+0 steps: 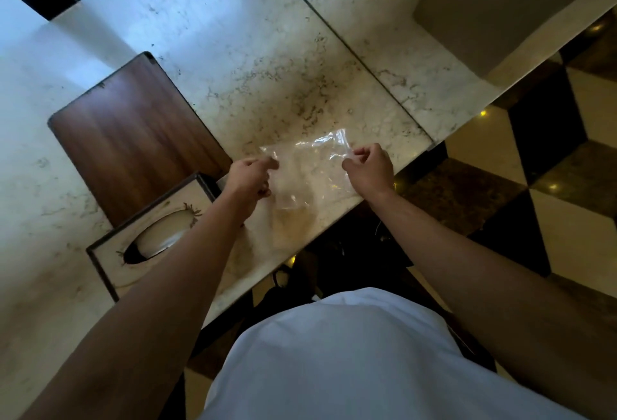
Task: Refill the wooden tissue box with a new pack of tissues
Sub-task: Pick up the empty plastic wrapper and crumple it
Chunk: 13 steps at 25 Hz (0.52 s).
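While both the left hand (248, 176) and right hand (369, 166) pinch the empty clear plastic wrapper (310, 169) over the marble table (267, 69), the refilled-looking pale wooden tissue box (110, 252) probably leaves only discarding

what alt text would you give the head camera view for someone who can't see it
Two bare hands, left hand and right hand, pinch an empty clear plastic wrapper stretched between them above a marble counter. To the left stands a wooden tissue box with an oval slot, beside a dark wooden tray.
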Available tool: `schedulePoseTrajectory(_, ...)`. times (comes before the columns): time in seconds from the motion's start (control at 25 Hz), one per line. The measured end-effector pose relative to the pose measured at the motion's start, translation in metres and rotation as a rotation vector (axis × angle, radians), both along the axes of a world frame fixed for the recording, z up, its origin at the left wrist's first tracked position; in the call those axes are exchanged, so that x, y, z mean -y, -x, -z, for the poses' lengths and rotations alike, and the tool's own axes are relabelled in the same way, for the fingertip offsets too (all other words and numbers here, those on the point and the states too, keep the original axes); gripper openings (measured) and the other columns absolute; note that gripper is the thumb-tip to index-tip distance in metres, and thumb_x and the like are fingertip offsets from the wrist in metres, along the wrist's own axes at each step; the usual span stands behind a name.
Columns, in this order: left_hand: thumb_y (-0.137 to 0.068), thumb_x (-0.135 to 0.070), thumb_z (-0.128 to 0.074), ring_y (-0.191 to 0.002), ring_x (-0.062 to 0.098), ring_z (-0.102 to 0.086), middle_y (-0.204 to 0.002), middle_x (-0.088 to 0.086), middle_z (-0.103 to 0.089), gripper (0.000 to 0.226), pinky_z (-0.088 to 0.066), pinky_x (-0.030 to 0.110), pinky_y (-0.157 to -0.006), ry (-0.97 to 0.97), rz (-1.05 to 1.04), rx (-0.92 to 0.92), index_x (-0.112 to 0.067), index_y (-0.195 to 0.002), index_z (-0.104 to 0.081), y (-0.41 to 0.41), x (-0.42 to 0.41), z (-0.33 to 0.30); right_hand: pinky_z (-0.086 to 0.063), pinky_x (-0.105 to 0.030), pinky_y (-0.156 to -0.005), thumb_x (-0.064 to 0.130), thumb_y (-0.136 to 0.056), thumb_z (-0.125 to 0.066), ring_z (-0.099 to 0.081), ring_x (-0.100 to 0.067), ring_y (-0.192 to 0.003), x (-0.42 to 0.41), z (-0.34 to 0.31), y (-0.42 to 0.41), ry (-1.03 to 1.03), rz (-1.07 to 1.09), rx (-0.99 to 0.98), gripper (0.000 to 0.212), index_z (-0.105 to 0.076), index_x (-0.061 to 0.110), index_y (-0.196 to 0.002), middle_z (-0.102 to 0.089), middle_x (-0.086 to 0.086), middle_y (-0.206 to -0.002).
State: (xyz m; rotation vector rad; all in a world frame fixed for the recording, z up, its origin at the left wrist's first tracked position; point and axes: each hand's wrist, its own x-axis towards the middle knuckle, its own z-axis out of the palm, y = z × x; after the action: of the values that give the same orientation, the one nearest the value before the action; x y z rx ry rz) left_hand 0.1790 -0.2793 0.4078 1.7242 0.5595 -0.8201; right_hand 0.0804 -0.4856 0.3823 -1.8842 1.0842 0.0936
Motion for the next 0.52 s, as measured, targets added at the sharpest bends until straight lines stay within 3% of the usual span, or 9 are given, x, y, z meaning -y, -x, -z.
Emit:
schedulePoseTrajectory(0.08, -0.086, -0.007, -0.064, -0.051, 0.017, -0.050, -0.065, 0.005, -0.049, 0.006, -0.049, 0.029, -0.052, 0.145, -0.146, -0.062, -0.005, -0.092, -0.065, 0.007, -0.003, -0.008, -0.053, -0.039, -0.082, 0.044, -0.077, -0.063, -0.059, -0.024, -0.100, -0.003, -0.006, 0.010, 0.038, 0.081, -0.029, 0.038, -0.053, 0.022, -0.106, -0.057, -0.005, -0.118)
schedulePoseTrajectory(0.16, -0.085, 0.003, -0.058, -0.064, 0.028, -0.066, -0.073, 0.015, -0.058, 0.002, -0.061, 0.037, -0.061, 0.326, -0.314, -0.125, 0.001, -0.087, -0.059, 0.016, -0.005, -0.014, -0.054, -0.041, -0.083, 0.056, -0.074, -0.055, -0.060, -0.026, -0.100, -0.011, -0.010, 0.022, 0.021, 0.223, -0.110, 0.049, -0.052, 0.021, -0.108, -0.059, -0.006, -0.119)
schedulePoseTrajectory(0.24, -0.080, 0.013, -0.054, -0.073, 0.035, -0.070, -0.079, 0.024, -0.061, 0.010, -0.063, 0.042, -0.066, 0.462, -0.369, -0.168, 0.003, -0.080, -0.056, 0.031, -0.008, -0.017, -0.058, -0.043, -0.081, 0.067, -0.069, -0.052, -0.066, -0.026, -0.095, -0.027, -0.013, 0.038, -0.161, 0.358, -0.172, 0.067, -0.057, 0.016, -0.113, -0.067, -0.006, -0.113)
schedulePoseTrajectory(0.32, -0.078, 0.015, -0.051, -0.072, 0.037, -0.074, -0.083, 0.028, -0.064, 0.013, -0.063, 0.040, -0.066, 0.521, -0.327, -0.211, 0.004, -0.078, -0.056, 0.049, -0.010, -0.021, -0.059, -0.035, -0.066, 0.071, -0.073, -0.055, -0.071, -0.024, -0.086, -0.044, -0.016, 0.049, -0.496, 0.444, -0.109, 0.069, -0.061, 0.014, -0.113, -0.072, -0.007, -0.102)
schedulePoseTrajectory(0.44, -0.080, 0.013, -0.049, -0.072, 0.036, -0.075, -0.086, 0.028, -0.065, 0.012, -0.064, 0.042, -0.071, 0.555, -0.247, -0.269, 0.003, -0.078, -0.056, 0.076, -0.020, -0.023, -0.054, -0.029, -0.058, 0.054, -0.091, -0.060, -0.069, -0.021, -0.072, -0.063, -0.018, 0.058, -0.876, 0.571, 0.175, 0.047, -0.063, 0.008, -0.100, -0.073, -0.009, -0.082)
schedulePoseTrajectory(0.52, -0.080, 0.007, -0.051, -0.076, 0.037, -0.076, -0.089, 0.027, -0.066, 0.008, -0.063, 0.047, -0.077, 0.548, -0.166, -0.318, 0.003, -0.084, -0.057, 0.090, -0.036, -0.022, -0.052, -0.023, -0.053, 0.029, -0.097, -0.062, -0.066, -0.016, -0.063, -0.071, -0.018, 0.062, -0.849, 0.597, 0.298, 0.022, -0.066, 0.007, -0.094, -0.072, -0.004, -0.067)
